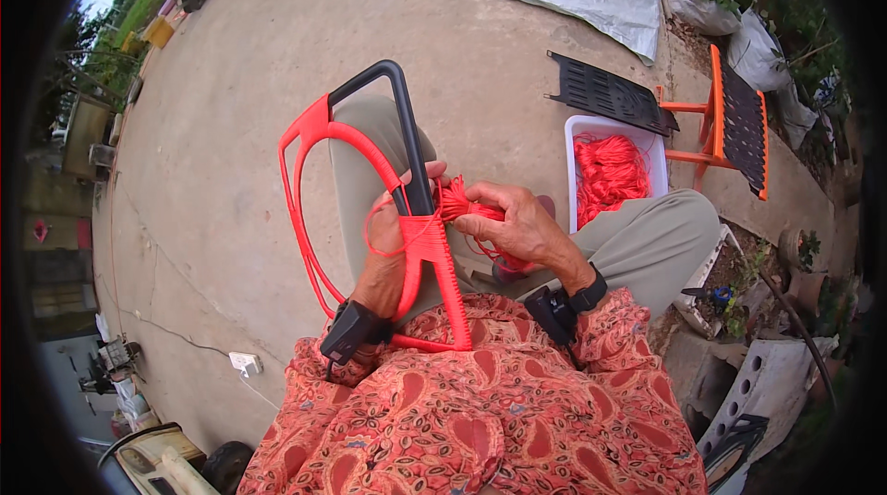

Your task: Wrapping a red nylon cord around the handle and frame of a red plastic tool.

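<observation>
A black tubular frame (404, 116), wrapped over much of its length in red cord, rests across my lap and leans against my left thigh. My left hand (388, 229) reaches through its loop and closes round the black bar beside the tight red wrapping (428, 241); fingertips show past the bar's far side. A loose loop of cord hangs over that hand. My right hand (519, 225) is closed on a bundle of red cord (456, 201), right against the bar. Part of the bundle hides under the fingers.
Right of my knees, a white tub (570, 172) holds a heap of red cord (612, 170). Beyond it lie a black slotted panel (610, 91) and an orange-framed stand with a black slatted panel (742, 126). A white power strip (246, 364) with a cable lies on the concrete at left.
</observation>
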Tool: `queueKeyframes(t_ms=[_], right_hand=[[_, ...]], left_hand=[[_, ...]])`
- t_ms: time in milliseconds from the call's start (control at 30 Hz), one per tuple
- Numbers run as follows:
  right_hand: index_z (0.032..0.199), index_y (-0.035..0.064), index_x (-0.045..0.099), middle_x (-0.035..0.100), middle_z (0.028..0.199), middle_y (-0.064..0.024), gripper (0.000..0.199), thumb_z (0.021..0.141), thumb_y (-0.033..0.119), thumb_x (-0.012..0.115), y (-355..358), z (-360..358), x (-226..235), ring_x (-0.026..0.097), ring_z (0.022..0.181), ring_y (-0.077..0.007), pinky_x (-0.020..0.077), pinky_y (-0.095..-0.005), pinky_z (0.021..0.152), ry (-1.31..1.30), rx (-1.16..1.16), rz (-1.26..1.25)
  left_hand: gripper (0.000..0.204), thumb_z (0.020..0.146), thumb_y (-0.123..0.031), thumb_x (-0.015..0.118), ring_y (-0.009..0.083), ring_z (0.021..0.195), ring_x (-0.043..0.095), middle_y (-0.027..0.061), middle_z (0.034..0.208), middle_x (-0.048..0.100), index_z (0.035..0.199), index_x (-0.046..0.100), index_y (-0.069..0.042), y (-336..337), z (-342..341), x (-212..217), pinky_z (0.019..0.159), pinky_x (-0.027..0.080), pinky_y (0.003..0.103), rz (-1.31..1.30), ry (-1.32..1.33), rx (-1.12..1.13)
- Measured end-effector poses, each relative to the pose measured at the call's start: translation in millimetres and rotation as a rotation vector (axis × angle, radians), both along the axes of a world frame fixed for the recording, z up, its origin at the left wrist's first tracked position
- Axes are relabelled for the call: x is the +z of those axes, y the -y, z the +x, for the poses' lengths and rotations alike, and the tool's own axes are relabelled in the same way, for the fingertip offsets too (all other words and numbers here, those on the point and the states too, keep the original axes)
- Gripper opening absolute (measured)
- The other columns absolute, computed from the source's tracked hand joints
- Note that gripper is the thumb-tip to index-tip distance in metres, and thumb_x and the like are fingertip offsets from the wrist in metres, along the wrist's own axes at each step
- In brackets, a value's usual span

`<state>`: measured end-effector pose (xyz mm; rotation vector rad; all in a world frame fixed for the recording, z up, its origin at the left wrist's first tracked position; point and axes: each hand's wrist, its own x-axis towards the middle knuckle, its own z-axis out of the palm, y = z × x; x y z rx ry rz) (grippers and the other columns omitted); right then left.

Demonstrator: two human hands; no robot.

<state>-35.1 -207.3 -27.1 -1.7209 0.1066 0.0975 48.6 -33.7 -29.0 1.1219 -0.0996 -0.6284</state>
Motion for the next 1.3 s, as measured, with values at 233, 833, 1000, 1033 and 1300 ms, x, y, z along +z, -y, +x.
queueKeyframes(t_ms=[233, 833, 1000, 1033, 1300], right_hand=[[0.107, 0.0021, 0.064, 0.065, 0.087, -0.0075, 0.030, 0.080, 0.013, 0.071, -3.9, -2.4, -8.7, 0.059, 0.077, -0.0107, 0.0469, -0.0268, 0.071, 0.138, 0.011, 0.116], [0.104, 0.0017, 0.062, 0.065, 0.083, -0.0162, 0.030, 0.079, 0.015, 0.069, 11.7, -5.7, -7.1, 0.065, 0.075, -0.0247, 0.0478, -0.0343, 0.067, 0.250, 0.047, -0.288], [0.103, 0.0011, 0.061, 0.066, 0.083, -0.0141, 0.028, 0.081, 0.017, 0.069, 4.8, -5.2, -15.2, 0.065, 0.077, -0.0216, 0.0484, -0.0329, 0.069, 0.290, -0.026, -0.187], [0.104, 0.0006, 0.061, 0.067, 0.085, -0.0138, 0.028, 0.082, 0.017, 0.069, 3.0, -6.0, -15.1, 0.065, 0.081, -0.0207, 0.0489, -0.0322, 0.070, 0.233, -0.065, -0.143], [0.122, 0.0026, 0.048, 0.068, 0.095, -0.0171, 0.046, 0.083, 0.017, 0.070, -21.3, -3.3, -17.6, 0.067, 0.090, -0.0230, 0.0508, -0.0325, 0.077, 0.275, -0.314, -0.045]], left_hand=[[0.040, 0.092, -0.015, 0.058, 0.0194, 0.095, 0.062, 0.0105, 0.101, 0.062, 0.125, 0.049, 0.006, 6.1, 5.3, -7.6, 0.084, 0.051, 0.028, -0.045, -0.060, -0.109], [0.039, 0.092, -0.021, 0.058, 0.0236, 0.099, 0.060, 0.0130, 0.111, 0.057, 0.124, 0.048, 0.000, 20.9, 12.7, -42.4, 0.089, 0.051, 0.034, 0.031, -0.419, -0.313], [0.036, 0.095, -0.023, 0.052, 0.0224, 0.104, 0.059, 0.0111, 0.113, 0.057, 0.123, 0.048, -0.001, 14.6, 18.2, -66.4, 0.090, 0.052, 0.037, 0.058, -0.270, -0.342], [0.036, 0.095, -0.023, 0.052, 0.0224, 0.104, 0.059, 0.0111, 0.113, 0.057, 0.123, 0.048, -0.001, 13.9, 18.4, -68.4, 0.090, 0.052, 0.037, 0.058, -0.271, -0.341], [0.036, 0.093, -0.025, 0.056, 0.0201, 0.106, 0.057, 0.0083, 0.113, 0.057, 0.119, 0.050, -0.002, 11.1, 12.4, -57.9, 0.091, 0.049, 0.037, -0.089, -0.427, -0.346]])
